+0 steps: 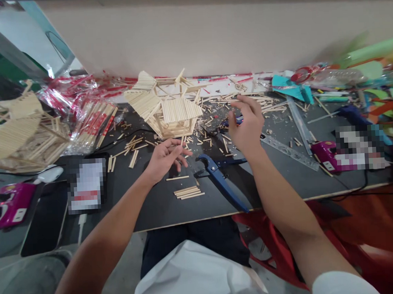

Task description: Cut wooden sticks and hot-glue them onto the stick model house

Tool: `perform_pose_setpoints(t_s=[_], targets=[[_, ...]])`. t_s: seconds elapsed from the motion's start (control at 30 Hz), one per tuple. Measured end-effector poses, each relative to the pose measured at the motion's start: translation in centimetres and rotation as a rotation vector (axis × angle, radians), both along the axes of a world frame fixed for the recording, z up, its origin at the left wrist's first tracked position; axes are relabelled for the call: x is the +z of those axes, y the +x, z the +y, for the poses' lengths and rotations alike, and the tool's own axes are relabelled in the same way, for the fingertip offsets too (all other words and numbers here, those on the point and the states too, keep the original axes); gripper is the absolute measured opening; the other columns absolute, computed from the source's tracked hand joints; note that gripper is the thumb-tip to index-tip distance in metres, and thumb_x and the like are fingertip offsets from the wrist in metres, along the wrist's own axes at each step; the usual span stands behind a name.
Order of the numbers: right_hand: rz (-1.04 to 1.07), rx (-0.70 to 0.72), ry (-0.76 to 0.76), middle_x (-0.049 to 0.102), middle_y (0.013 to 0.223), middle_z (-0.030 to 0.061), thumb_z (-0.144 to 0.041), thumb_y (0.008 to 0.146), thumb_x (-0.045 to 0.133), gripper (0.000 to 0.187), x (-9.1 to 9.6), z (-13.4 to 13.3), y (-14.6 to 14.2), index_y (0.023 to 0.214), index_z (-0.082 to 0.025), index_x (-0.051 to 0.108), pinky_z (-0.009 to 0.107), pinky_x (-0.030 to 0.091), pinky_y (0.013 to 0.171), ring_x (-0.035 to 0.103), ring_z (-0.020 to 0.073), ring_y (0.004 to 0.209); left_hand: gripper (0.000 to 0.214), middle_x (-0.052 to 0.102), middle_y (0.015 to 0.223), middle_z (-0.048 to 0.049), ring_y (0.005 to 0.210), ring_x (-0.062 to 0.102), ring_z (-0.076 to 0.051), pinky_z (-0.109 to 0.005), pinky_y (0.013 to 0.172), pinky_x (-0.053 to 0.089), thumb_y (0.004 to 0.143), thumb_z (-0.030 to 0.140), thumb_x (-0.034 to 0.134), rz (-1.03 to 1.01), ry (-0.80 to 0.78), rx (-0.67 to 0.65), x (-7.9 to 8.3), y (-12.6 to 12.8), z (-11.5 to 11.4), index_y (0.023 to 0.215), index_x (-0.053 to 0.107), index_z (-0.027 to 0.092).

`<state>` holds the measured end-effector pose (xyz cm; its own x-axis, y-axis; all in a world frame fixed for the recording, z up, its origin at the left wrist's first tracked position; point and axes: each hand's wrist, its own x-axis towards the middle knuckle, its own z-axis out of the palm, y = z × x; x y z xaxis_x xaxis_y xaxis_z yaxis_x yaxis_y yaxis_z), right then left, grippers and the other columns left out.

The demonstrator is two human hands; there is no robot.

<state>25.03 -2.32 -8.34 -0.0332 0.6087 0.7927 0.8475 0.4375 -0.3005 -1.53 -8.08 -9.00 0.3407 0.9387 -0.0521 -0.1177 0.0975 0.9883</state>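
Note:
My left hand (168,159) is in front of the small house model (181,110) built of thin wooden sticks. Its thumb and forefinger pinch what looks like a short wooden stick (182,141), upright by the model's base. My right hand (248,126) is raised to the right of the model, fingers bent and apart, with nothing visible in it. Below and between the hands lies a blue-handled pipe cutter (223,185), its jaw toward my left hand. Several cut sticks (187,192) lie in a row near the table's front edge, and a single stick (177,178) lies just behind them.
Another stick model (17,130) stands at far left, beside plastic-wrapped stick bundles (93,121). Phones (88,183) lie at left. Scraps cover the back of the dark table. A clear ruler (292,153) and a magenta device (327,155) are at right, near another person's orange clothing (374,216).

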Motion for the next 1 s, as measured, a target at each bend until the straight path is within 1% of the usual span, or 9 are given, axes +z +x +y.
perform_pose_setpoints(t_s=[0.13, 0.23, 0.33, 0.4, 0.5, 0.57, 0.67, 0.8, 1.0], targets=[[0.049, 0.089, -0.070, 0.069, 0.083, 0.0078, -0.035, 0.098, 0.051, 0.020, 0.7, -1.2, -1.9, 0.091, -0.023, 0.065, 0.041, 0.054, 0.083, 0.067, 0.0236, 0.082, 0.043, 0.077, 0.092, -0.0147, 0.055, 0.069, -0.015, -0.022, 0.041, 0.051, 0.083, 0.049, 0.073, -0.003, -0.044, -0.032, -0.1, 0.0, -0.1, 0.099, 0.056, 0.013], [0.094, 0.207, -0.184, 0.070, 0.082, 0.0069, -0.029, 0.101, 0.042, 0.025, 0.2, -1.2, -2.3, 0.100, -0.020, 0.065, 0.035, 0.053, 0.066, 0.064, 0.0182, 0.062, 0.041, 0.077, 0.091, -0.0146, 0.054, 0.068, -0.014, -0.022, 0.042, 0.051, 0.084, 0.048, 0.073, 0.012, -0.038, -0.024, -0.1, 0.1, 0.0, 0.098, 0.055, 0.014], [0.048, 0.257, -0.177, 0.071, 0.106, 0.0119, -0.021, 0.097, 0.040, 0.026, -0.5, -0.7, -2.1, 0.096, -0.021, 0.067, 0.039, 0.055, 0.076, 0.069, 0.0217, 0.080, 0.041, 0.076, 0.089, -0.0140, 0.053, 0.066, -0.013, -0.022, 0.042, 0.051, 0.084, 0.049, 0.072, 0.046, -0.019, -0.006, -0.1, 0.0, 0.1, 0.097, 0.054, 0.015], [0.008, 0.249, -0.165, 0.073, 0.104, 0.0108, -0.020, 0.092, 0.049, 0.018, -0.6, -0.5, -1.9, 0.090, -0.022, 0.067, 0.042, 0.054, 0.084, 0.069, 0.0253, 0.094, 0.040, 0.076, 0.089, -0.0132, 0.054, 0.066, -0.014, -0.023, 0.043, 0.050, 0.085, 0.051, 0.069, 0.110, 0.028, -0.009, 0.1, -0.2, 0.1, 0.097, 0.053, 0.015], [0.068, 0.205, -0.214, 0.070, 0.073, 0.0035, -0.030, 0.091, 0.060, 0.010, -0.1, -0.6, -1.4, 0.086, -0.022, 0.065, 0.035, 0.051, 0.070, 0.067, 0.0209, 0.068, 0.033, 0.075, 0.083, -0.0094, 0.057, 0.065, -0.014, -0.023, 0.049, 0.050, 0.090, 0.048, 0.063, 0.354, 0.193, -0.082, 0.7, -1.3, 0.1, 0.094, 0.056, 0.016], [0.102, 0.139, -0.211, 0.059, 0.056, -0.0021, -0.040, 0.095, 0.058, 0.023, 0.4, -0.7, -1.0, 0.082, -0.022, 0.062, 0.031, 0.045, 0.061, 0.055, 0.0153, 0.048, 0.027, 0.073, 0.072, -0.0052, 0.058, 0.064, -0.013, -0.023, 0.055, 0.047, 0.092, 0.043, 0.060, 0.612, 0.357, -0.189, 1.3, -2.3, 0.1, 0.091, 0.063, 0.016], [0.093, 0.056, -0.167, 0.047, 0.046, -0.0052, -0.051, 0.099, 0.048, 0.038, 1.1, -0.8, -0.3, 0.078, -0.022, 0.060, 0.030, 0.039, 0.058, 0.043, 0.0125, 0.041, 0.024, 0.068, 0.065, -0.0016, 0.059, 0.060, -0.013, -0.022, 0.058, 0.040, 0.090, 0.038, 0.061, 0.902, 0.542, -0.338, 1.9, -3.8, 0.4, 0.085, 0.072, 0.017], [0.058, 0.061, -0.170, 0.046, 0.048, -0.0039, -0.059, 0.098, 0.044, 0.047, 1.2, -0.7, 0.0, 0.074, -0.022, 0.059, 0.029, 0.036, 0.057, 0.043, 0.0128, 0.045, 0.023, 0.066, 0.066, 0.0001, 0.059, 0.057, -0.012, -0.022, 0.058, 0.036, 0.087, 0.040, 0.064, 0.968, 0.511, -0.481, 2.3, -4.9, 0.7, 0.085, 0.076, 0.020], [0.012, 0.167, -0.214, 0.045, 0.049, -0.0035, -0.056, 0.098, 0.044, 0.045, 0.7, -0.7, -0.4, 0.073, -0.022, 0.058, 0.029, 0.035, 0.054, 0.040, 0.0123, 0.044, 0.024, 0.070, 0.073, -0.0006, 0.065, 0.060, -0.012, -0.021, 0.060, 0.038, 0.085, 0.041, 0.065, 0.958, 0.413, -0.577, 2.7, -5.3, 0.9, 0.085, 0.077, 0.020]])
